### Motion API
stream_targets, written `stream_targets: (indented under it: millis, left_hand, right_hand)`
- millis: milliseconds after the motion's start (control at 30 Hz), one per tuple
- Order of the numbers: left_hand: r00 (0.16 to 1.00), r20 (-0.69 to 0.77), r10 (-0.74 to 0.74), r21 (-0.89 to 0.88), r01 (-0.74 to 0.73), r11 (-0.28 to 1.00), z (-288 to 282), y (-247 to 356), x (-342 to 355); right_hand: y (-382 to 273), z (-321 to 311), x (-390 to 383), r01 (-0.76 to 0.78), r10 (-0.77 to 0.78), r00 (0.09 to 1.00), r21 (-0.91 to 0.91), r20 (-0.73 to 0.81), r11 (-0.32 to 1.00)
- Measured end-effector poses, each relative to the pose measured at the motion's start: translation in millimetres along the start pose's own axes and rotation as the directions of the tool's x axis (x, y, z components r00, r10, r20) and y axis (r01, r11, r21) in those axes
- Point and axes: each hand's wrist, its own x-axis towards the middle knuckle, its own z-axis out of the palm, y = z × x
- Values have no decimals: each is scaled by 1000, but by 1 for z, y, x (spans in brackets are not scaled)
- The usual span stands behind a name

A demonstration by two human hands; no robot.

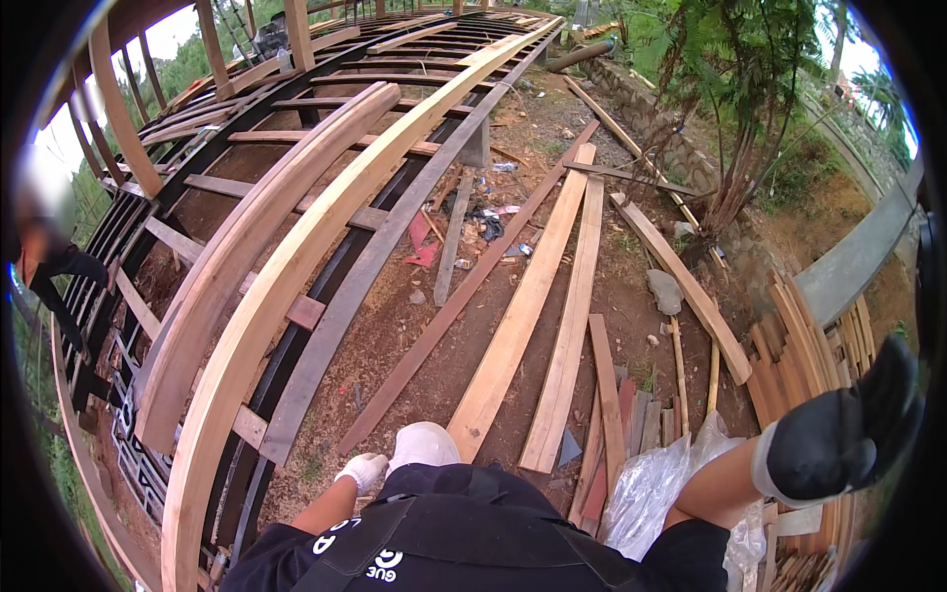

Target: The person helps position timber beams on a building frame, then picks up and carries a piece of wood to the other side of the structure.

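Planks (526, 311) beside frame (369, 281) edge; right hand (834, 434) spread, left hand (365, 472) cannot tell; likely between grips, next needs firm hold.

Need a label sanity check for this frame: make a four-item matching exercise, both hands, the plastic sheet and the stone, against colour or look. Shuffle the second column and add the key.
Column one:
1. Left hand
2. Right hand
3. Plastic sheet
4. Stone

Column two:
A. Grey
B. Gloved, black side showing
C. See-through and crumpled
D. Gloved, white side showing

Pairs: 1-D, 2-B, 3-C, 4-A
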Motion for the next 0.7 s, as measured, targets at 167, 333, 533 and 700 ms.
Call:
stream_targets:
  millis: [167,333,533,700]
  left_hand:
    - [962,-194,-192,-346,116,931,-98,99,42]
    - [885,-463,-55,-383,-144,913,-224,151,162]
    - [392,-915,100,-43,-340,939,-451,197,267]
    - [71,-995,75,70,-65,995,-600,164,358]
  right_hand:
    - [72,118,-204,-845,773,460,-52,436,532]
    - [143,197,-380,-636,602,63,-433,796,639]
    - [237,169,-667,-81,629,-759,-983,169,165]
    - [263,24,-837,71,291,-944,-772,152,632]
